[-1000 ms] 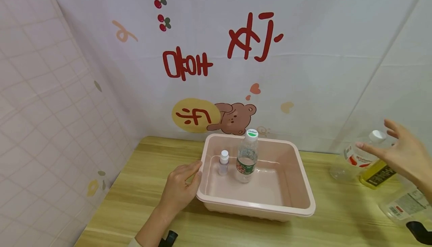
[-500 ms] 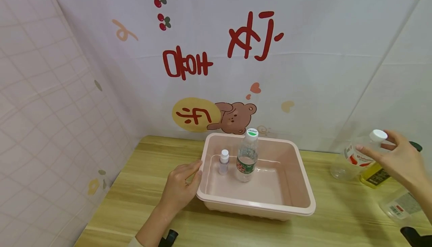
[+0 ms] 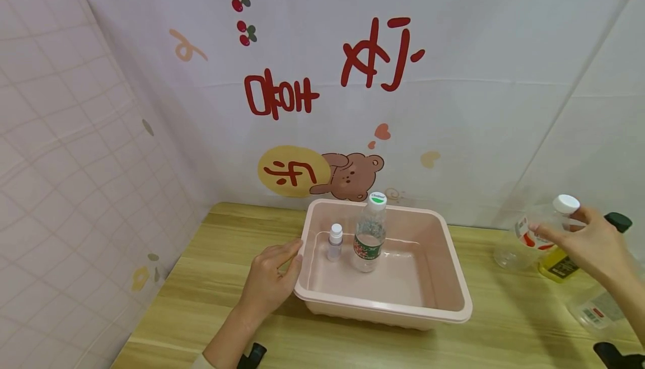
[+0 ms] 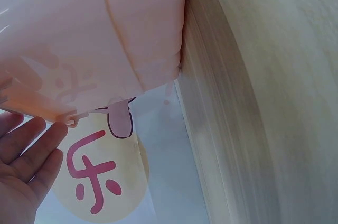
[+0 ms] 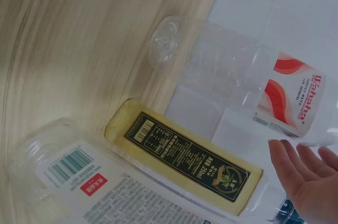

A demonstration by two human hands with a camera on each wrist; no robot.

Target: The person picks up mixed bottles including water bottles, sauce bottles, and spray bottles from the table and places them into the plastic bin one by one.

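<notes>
A pale pink plastic basin [image 3: 388,302] sits on the wooden table. My left hand [image 3: 269,276] rests at its left rim. The left wrist view shows fairly straight fingers [image 4: 46,145] with tips right at the rim. Inside the basin stand a water bottle [image 3: 367,247] with a green label and a small white-capped bottle [image 3: 335,248]. On the right, a clear Wahaha water bottle [image 5: 288,94] stands upright. My right hand [image 3: 594,246] is at its upper part, thumb overlapping the label in the head view. The right wrist view shows relaxed fingers [image 5: 293,174] close beside the label.
Behind the right hand stands a yellow oil bottle [image 5: 185,155] with a dark cap. Nearer the front is another clear bottle [image 5: 127,192] with a printed label. A white printed cloth [image 3: 468,134] backs the table [image 3: 227,246]. Dark straps show near both wrists.
My right hand has moved in and down around the upper part of the Wahaha bottle, its thumb now over the label. The left hand, basin and bottles stay in place.
</notes>
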